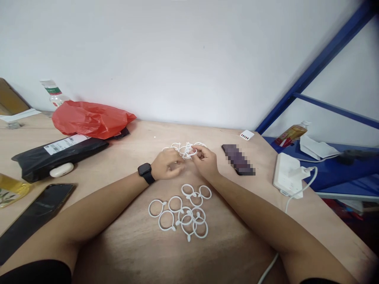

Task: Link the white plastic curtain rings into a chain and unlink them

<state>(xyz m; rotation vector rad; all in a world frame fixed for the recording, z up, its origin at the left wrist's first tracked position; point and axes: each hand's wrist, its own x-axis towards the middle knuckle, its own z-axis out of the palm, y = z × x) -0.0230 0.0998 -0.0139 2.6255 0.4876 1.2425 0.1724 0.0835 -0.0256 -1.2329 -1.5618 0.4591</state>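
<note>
My right hand pinches a white plastic ring with a small tab between thumb and fingertips. Close beside it on the left, my left hand has its fingers curled in and is slightly blurred; whatever they may hold does not show. A black watch is on the left wrist. Behind both hands lies a heap of similar white rings, partly hidden by the fingers. Nearer to me, between my forearms, several more tabbed rings are spread on the wooden table, some overlapping.
On the left are a red plastic bag, a black parcel, a white oval case and a dark phone. To the right lie another phone, a white power strip with its cable, and a blue metal frame.
</note>
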